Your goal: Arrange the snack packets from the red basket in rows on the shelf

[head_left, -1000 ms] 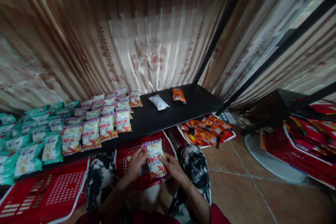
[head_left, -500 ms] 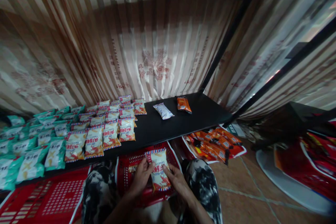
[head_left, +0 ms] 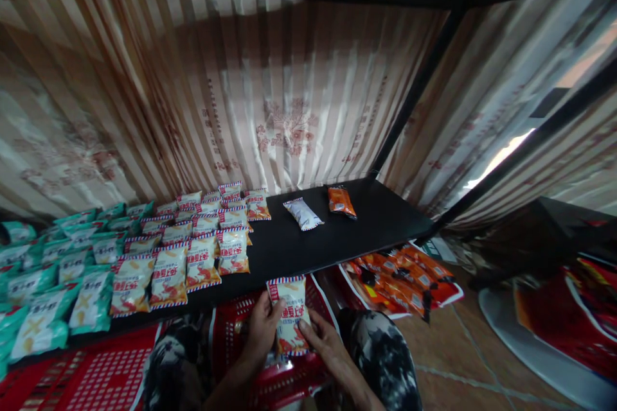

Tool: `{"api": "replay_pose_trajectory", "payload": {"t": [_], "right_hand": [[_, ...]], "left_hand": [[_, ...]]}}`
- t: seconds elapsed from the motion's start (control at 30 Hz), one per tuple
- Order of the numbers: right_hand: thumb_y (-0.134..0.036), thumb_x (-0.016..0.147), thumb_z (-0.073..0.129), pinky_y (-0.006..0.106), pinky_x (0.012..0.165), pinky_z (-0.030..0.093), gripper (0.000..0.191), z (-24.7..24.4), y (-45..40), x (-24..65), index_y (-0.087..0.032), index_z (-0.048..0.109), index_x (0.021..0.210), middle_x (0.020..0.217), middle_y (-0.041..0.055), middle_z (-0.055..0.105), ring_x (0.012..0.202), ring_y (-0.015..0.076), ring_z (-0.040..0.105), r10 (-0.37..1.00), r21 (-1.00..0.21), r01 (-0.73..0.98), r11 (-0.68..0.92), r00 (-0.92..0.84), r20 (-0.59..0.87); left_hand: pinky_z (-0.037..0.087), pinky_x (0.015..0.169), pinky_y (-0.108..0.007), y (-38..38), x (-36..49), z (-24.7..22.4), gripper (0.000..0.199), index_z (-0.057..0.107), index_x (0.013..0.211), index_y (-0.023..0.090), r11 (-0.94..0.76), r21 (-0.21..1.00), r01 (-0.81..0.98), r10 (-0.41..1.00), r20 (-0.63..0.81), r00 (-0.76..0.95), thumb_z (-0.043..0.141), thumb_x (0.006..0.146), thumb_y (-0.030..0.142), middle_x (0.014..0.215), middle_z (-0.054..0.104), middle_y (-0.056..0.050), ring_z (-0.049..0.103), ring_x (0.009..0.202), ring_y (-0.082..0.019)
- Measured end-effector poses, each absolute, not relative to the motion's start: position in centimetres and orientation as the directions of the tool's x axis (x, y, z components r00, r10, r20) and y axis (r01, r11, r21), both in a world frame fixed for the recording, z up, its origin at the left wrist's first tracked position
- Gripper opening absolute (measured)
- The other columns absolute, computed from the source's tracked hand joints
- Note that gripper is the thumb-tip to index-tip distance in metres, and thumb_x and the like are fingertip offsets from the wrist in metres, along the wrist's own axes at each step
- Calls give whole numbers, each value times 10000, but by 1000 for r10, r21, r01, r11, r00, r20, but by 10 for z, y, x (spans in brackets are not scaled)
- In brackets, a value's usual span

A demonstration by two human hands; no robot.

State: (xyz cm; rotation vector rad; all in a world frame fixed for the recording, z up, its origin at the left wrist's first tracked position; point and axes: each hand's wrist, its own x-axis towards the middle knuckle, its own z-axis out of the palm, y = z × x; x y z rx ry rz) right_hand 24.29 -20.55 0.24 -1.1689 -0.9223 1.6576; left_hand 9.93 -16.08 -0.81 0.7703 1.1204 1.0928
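A white and orange snack bag (head_left: 292,320) with striped ends is held upright between my two hands, above a red basket (head_left: 226,334) between my knees. My left hand (head_left: 263,324) grips its left side, thumb on the front. On the right side, my right hand (head_left: 322,337) pinches the edge. Ahead on the black shelf (head_left: 289,253), several matching snack bags (head_left: 168,273) stand in rows, with teal snack bags (head_left: 48,318) further left. A pale bag (head_left: 303,214) lies face down to the right of the rows, near an orange bag (head_left: 341,201).
Below the shelf's right end, another red basket (head_left: 456,295) holds several orange packets (head_left: 400,276). A red basket (head_left: 113,359) stands at the lower left. Striped curtains (head_left: 299,90) hang behind the shelf, beside a black post (head_left: 419,90). More red packaging (head_left: 554,314) lies far right.
The view has shifted slightly, so the shelf and bags sit a little lower in the picture. Both hands still hold the same snack bag in nearly the same place.
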Motion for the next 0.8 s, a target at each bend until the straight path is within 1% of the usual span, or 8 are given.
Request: {"api": "replay_pose_trajectory", "payload": {"t": [0.17,0.3,0.4,0.47,0.57,0.7,0.8], "right_hand": [[-628,679,609,373,820,485,596,7,-195,244,-159,635,1046,962,95,693,897,268,635,957,-955,-94,-282,-104,-272],[-638,703,568,380,843,469,591,11,-182,247,-157,635,1040,967,93,693,944,282,617,964,-967,-10,-256,-78,-255],[-647,703,556,390,842,463,605,12,-171,250,-153,635,1044,951,92,694,933,287,615,969,-970,51,-238,-52,-241],[-656,689,562,401,833,466,619,11,-165,252,-156,635,1047,939,89,696,918,291,618,968,-968,51,-244,-44,-246],[-640,690,578,401,829,468,598,12,-156,252,-159,639,1039,949,90,695,914,287,618,970,-970,6,-243,-27,-243],[-608,705,589,386,812,476,577,15,-142,253,-144,633,1046,932,91,699,836,258,638,970,-967,-84,-242,-3,-243],[-580,726,590,392,826,468,559,15,-130,258,-139,621,1068,934,89,699,824,247,637,976,-972,-96,-216,22,-219]], "left_hand": [[501,846,-380,-149,104,-9,489,608,942,159,258,908,-329,965,-228,128,721,608,497,987,692,-120,647,930,-253],[499,848,-358,-139,105,-5,449,600,964,162,233,924,-304,967,-187,171,676,674,495,1043,675,-121,643,943,-240],[493,864,-361,-130,105,-1,452,586,993,163,225,933,-281,965,-174,196,651,701,502,1071,663,-124,631,973,-244],[488,875,-369,-124,105,1,468,572,1018,164,214,938,-271,965,-160,208,633,714,514,1085,654,-130,623,991,-249],[482,883,-365,-115,106,1,503,535,1082,167,188,951,-245,969,-139,202,613,730,518,1109,639,-138,614,1007,-246],[494,844,-312,-107,110,-3,574,442,1209,166,167,971,-170,974,-136,180,580,762,497,1135,616,-137,616,985,-211],[504,804,-287,-104,113,-6,563,380,1280,187,133,984,-116,977,-110,182,524,807,457,1183,584,-123,617,944,-180]]}}
